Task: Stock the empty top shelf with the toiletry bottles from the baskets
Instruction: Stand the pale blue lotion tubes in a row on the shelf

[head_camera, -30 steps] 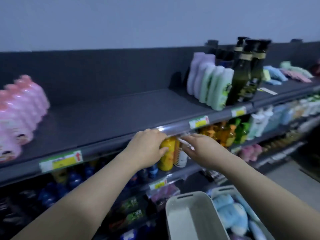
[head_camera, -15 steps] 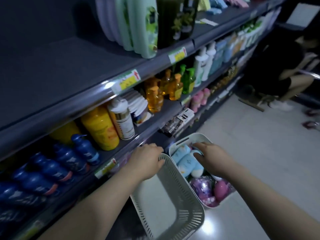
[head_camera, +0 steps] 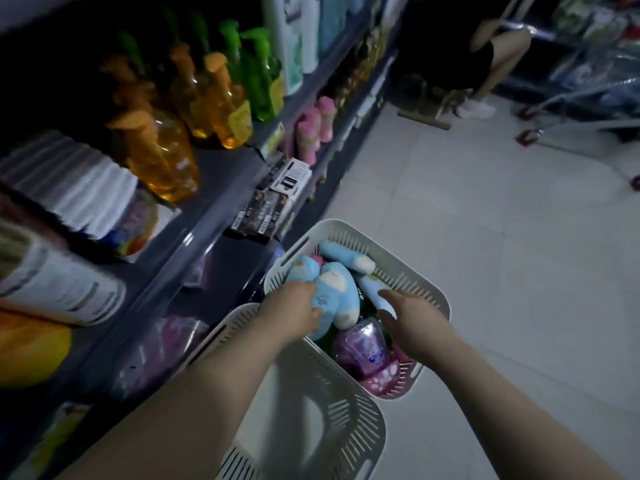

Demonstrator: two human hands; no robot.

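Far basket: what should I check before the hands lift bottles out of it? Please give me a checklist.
1. Left hand grips the middle blue bottle: ok.
2. Right hand holds a bottle: not ok, its straight fingers only touch the right blue bottle.
3. Far basket has more stock, such as the purple bottle: ok.
4. Top shelf has free room: cannot tell, it is out of view.

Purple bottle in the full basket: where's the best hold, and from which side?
Probably its broad body, from above: the purple bottle lies flat in the basket, a light blue bottle overlapping its far end, only its upper face exposed.
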